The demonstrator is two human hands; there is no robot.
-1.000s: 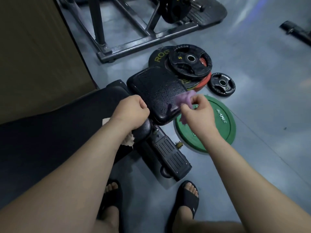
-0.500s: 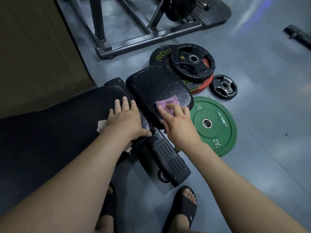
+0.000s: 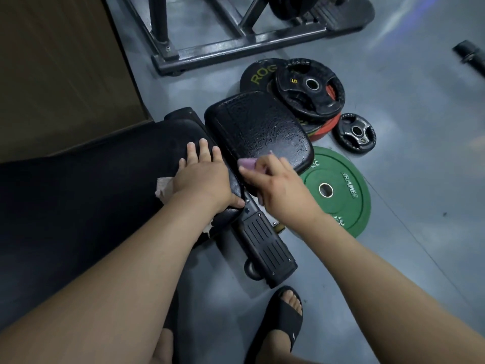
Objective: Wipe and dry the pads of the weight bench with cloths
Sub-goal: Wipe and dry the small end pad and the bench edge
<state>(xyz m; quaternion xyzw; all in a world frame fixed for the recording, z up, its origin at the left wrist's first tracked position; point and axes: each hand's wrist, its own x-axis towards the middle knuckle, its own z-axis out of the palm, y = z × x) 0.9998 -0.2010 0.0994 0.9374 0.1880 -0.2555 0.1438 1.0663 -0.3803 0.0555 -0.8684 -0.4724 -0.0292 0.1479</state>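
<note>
The black seat pad (image 3: 257, 127) of the weight bench glistens with wet streaks. My right hand (image 3: 280, 185) holds a purple cloth (image 3: 248, 164) against the pad's near edge. The long black back pad (image 3: 91, 193) runs off to the left. My left hand (image 3: 204, 177) lies flat on its end with fingers straight, pressing a white cloth (image 3: 164, 189) that sticks out from under the palm and wrist.
Weight plates lie on the grey floor right of the bench: a green one (image 3: 338, 190), a black stack (image 3: 309, 88) and a small black one (image 3: 357, 132). A steel rack base (image 3: 236, 48) stands behind. The bench's ribbed foot (image 3: 265, 250) and my sandalled foot (image 3: 283, 319) are below.
My right hand has drawn the purple cloth back from the pad's right side to its near left edge. My left hand went from a fist to lying flat on the back pad.
</note>
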